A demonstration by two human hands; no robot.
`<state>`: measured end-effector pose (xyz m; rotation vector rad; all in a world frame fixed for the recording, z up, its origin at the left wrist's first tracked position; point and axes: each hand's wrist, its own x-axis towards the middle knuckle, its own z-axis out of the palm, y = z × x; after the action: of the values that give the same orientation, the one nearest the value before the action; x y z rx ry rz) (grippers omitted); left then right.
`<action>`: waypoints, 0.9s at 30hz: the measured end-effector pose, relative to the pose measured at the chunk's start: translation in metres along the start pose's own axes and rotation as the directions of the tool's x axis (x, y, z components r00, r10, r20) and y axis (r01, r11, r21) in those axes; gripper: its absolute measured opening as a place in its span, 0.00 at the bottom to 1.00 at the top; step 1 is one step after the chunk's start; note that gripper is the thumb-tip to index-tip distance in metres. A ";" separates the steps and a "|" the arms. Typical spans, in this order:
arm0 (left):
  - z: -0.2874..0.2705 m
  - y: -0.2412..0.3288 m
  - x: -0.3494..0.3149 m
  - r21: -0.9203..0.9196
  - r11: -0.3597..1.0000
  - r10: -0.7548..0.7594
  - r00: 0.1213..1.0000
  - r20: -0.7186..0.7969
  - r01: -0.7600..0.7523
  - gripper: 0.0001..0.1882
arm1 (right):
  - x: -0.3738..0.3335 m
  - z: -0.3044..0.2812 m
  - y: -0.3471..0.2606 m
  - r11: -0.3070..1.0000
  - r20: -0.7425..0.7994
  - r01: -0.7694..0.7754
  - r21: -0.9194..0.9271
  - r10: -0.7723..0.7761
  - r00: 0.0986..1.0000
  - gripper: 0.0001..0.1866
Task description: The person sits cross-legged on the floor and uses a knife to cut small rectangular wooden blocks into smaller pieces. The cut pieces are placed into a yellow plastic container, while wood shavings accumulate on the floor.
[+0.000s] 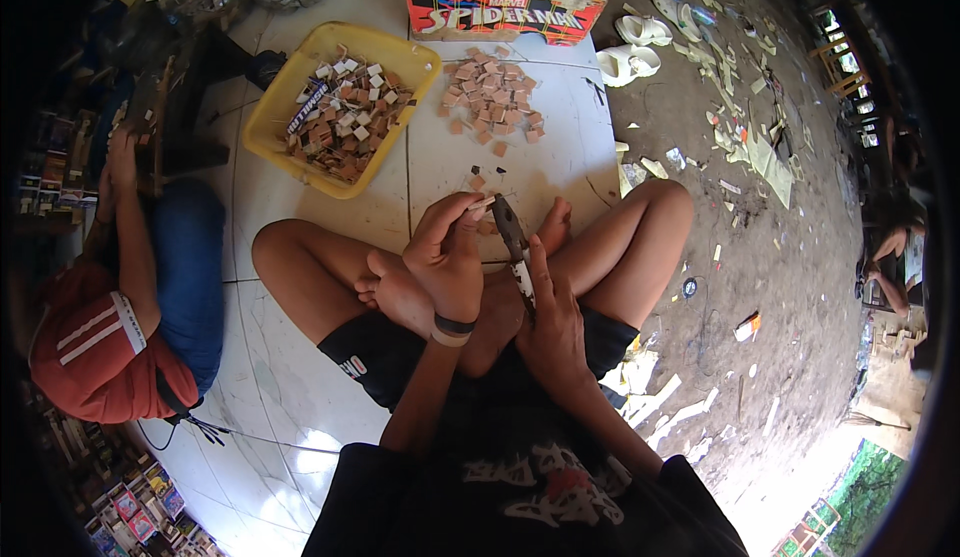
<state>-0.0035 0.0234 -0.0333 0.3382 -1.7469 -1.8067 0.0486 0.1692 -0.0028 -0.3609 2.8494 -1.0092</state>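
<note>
Just above my crossed legs, my left hand pinches a small flat tan piece between thumb and fingers. My right hand is closed round a hand tool that looks like pliers, with a dark head and a pale, worn handle. Its tip meets or nearly meets the piece; whether they touch I cannot tell. Beyond my hands lies a loose pile of small square brown tiles. To its left, a yellow plastic basin holds many brown and whitish tiles.
An open printed cardboard box stands behind the pile. At left, a person in a red top sits close by on the white tiled floor. White clogs and scattered scraps lie on the dirt ground at right.
</note>
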 end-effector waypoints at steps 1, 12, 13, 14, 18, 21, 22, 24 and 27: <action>-0.001 0.001 0.000 0.024 1.000 0.009 1.000 0.003 -0.009 0.09 | 0.000 0.001 0.001 1.000 -0.006 0.020 0.003 -0.020 1.000 0.49; -0.025 0.016 0.019 0.011 0.973 -0.230 0.969 0.089 0.230 0.12 | 0.004 -0.022 0.004 0.966 -0.023 0.024 0.259 -0.019 1.000 0.46; -0.028 0.017 0.025 -0.049 0.969 -0.233 0.965 0.122 0.241 0.14 | 0.004 -0.030 0.007 0.960 0.023 0.018 0.281 -0.025 0.999 0.44; -0.031 0.018 0.030 -0.044 0.965 -0.249 0.958 0.139 0.257 0.14 | 0.004 -0.035 0.009 0.958 0.068 0.012 0.286 -0.033 0.997 0.44; -0.035 0.022 0.044 -0.062 0.939 -0.316 0.921 0.229 0.338 0.14 | 0.004 -0.044 0.015 0.942 0.173 0.026 0.336 -0.088 0.981 0.44; -0.036 0.027 0.046 -0.081 0.918 -0.351 0.889 0.295 0.389 0.13 | 0.004 -0.038 0.015 0.909 0.181 0.040 0.416 -0.126 0.975 0.44; -0.036 0.029 0.046 -0.100 0.914 -0.346 0.884 0.316 0.393 0.13 | 0.004 -0.036 0.015 0.899 0.168 0.059 0.434 -0.145 0.975 0.44; -0.035 0.030 0.045 -0.084 0.903 -0.376 0.871 0.318 0.420 0.13 | 0.005 -0.032 0.013 0.882 0.128 0.115 0.457 -0.194 0.973 0.44; -0.034 0.030 0.044 -0.067 0.899 -0.391 0.862 0.322 0.433 0.13 | 0.005 -0.034 0.010 0.872 0.176 0.065 0.485 -0.170 0.970 0.40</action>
<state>-0.0116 -0.0283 0.0022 0.4246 -1.8404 -2.3832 0.0360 0.1965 0.0174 -0.5566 2.3056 -1.5412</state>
